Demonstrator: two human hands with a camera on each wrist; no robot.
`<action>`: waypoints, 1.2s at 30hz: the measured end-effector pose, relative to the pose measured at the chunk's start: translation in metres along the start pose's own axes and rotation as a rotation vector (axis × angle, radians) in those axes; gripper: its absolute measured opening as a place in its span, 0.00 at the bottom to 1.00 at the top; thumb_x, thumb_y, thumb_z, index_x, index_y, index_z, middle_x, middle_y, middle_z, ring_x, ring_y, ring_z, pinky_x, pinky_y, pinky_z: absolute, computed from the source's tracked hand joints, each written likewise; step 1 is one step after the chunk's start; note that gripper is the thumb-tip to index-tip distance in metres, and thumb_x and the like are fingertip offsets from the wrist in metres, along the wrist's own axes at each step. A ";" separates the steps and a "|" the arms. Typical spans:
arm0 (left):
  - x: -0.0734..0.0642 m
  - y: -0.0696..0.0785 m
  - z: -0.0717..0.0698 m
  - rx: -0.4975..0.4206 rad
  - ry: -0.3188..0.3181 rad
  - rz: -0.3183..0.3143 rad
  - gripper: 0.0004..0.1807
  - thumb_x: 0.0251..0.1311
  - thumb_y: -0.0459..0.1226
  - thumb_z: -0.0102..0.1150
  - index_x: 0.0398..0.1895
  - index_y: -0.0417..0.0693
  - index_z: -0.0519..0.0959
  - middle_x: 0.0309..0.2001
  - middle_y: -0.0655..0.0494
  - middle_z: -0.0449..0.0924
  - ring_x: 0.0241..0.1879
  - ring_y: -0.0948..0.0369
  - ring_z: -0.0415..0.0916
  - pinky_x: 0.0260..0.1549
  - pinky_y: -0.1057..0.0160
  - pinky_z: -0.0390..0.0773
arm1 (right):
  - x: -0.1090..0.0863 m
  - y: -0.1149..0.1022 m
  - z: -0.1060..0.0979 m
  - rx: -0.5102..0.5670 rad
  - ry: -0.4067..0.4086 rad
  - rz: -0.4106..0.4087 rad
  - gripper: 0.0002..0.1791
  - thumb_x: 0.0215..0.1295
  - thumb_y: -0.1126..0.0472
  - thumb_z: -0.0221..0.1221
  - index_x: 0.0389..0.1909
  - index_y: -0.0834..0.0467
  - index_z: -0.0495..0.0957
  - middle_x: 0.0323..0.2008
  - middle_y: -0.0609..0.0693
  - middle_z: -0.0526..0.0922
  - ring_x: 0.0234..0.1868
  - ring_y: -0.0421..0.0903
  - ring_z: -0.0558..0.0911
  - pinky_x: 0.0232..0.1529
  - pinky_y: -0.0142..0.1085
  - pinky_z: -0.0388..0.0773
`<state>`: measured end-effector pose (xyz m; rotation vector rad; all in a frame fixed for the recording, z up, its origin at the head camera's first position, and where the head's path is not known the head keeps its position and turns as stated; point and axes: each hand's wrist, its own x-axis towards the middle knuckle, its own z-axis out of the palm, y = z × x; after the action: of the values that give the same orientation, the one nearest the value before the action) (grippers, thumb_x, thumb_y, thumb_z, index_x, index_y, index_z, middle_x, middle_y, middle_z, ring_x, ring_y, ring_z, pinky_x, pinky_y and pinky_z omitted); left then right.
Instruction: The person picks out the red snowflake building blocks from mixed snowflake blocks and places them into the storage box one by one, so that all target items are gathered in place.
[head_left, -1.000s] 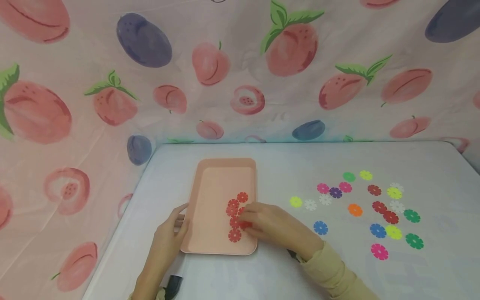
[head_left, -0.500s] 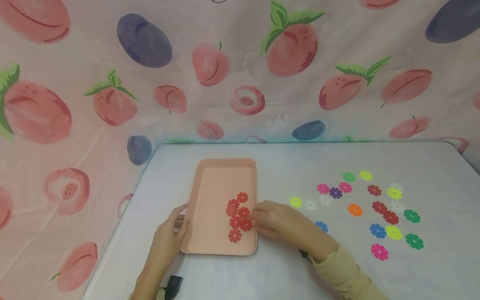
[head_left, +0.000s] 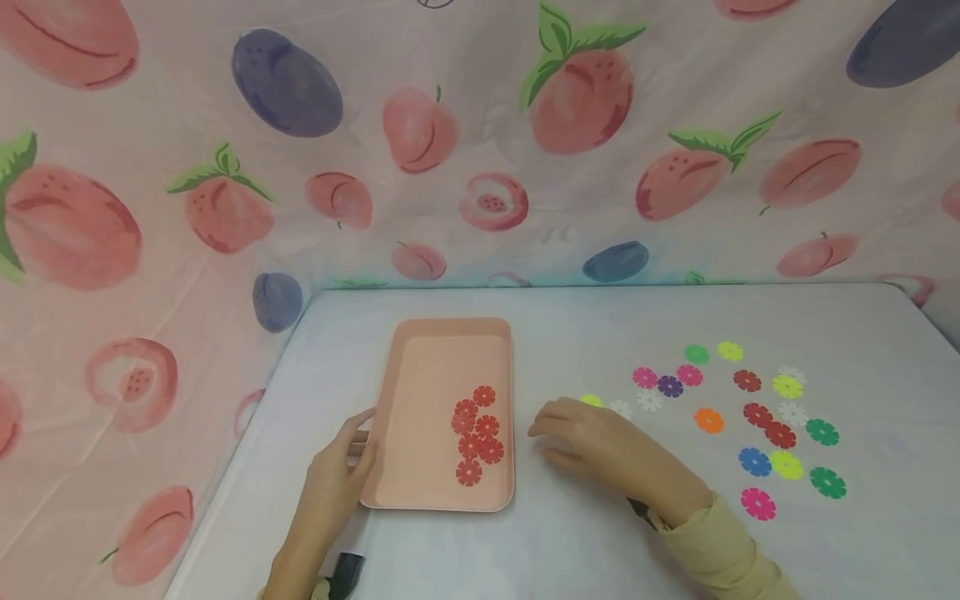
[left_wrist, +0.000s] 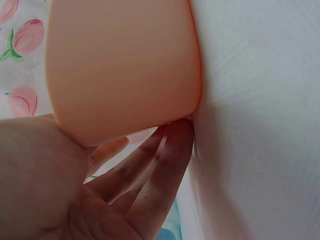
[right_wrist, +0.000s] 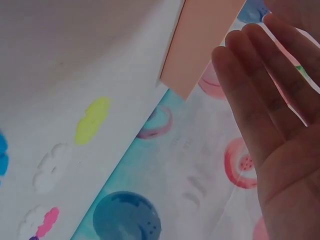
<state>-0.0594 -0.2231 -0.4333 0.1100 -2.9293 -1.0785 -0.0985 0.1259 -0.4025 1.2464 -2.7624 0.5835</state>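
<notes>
My left hand (head_left: 332,467) rests against the left side of the peach tray (head_left: 420,492), thumb and fingertips at its rim. In the left wrist view, fairly straight fingers (left_wrist: 172,150) touch the low edge of the tray wall (left_wrist: 125,70). Inside the tray, a cluster of red notched snowflake discs (head_left: 469,472) lies toward the right side, some overlapping. Just right of the tray my right hand (head_left: 592,437) hovers over the white table with nothing in it. Its fingers (right_wrist: 245,105) are extended and loosely together in the right wrist view.
Scattered over the right of the table (head_left: 570,550) are snowflake discs in several colours, among them an orange disc (head_left: 708,420), a pink disc (head_left: 758,504) and a purple disc (head_left: 670,386). A fruit-print curtain (head_left: 480,100) hangs behind and at the left.
My right hand has let go of a red disc in the tray and drawn back to the right, past the rim. The left hand and the tray have stayed put.
</notes>
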 end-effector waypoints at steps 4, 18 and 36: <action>0.000 -0.001 0.000 0.000 -0.005 -0.006 0.25 0.72 0.36 0.54 0.70 0.53 0.67 0.51 0.42 0.82 0.47 0.47 0.83 0.44 0.51 0.85 | -0.006 0.004 -0.002 -0.012 0.000 0.026 0.14 0.57 0.60 0.71 0.45 0.53 0.85 0.45 0.43 0.84 0.49 0.42 0.82 0.51 0.38 0.83; 0.002 -0.001 0.001 -0.003 -0.010 -0.023 0.25 0.72 0.36 0.53 0.71 0.54 0.66 0.52 0.41 0.82 0.48 0.47 0.83 0.44 0.52 0.85 | -0.030 0.020 -0.011 -0.039 -0.016 0.123 0.15 0.57 0.60 0.71 0.46 0.52 0.85 0.45 0.44 0.84 0.50 0.45 0.82 0.51 0.41 0.84; 0.002 -0.002 0.001 -0.006 -0.015 -0.032 0.25 0.72 0.37 0.53 0.71 0.55 0.66 0.53 0.41 0.81 0.48 0.46 0.83 0.44 0.51 0.85 | -0.057 0.042 -0.021 -0.079 0.082 0.106 0.18 0.49 0.62 0.76 0.43 0.53 0.85 0.43 0.43 0.82 0.46 0.42 0.82 0.46 0.38 0.85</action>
<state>-0.0612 -0.2235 -0.4354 0.1505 -2.9471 -1.0974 -0.0929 0.1989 -0.4078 1.0416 -2.7674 0.5143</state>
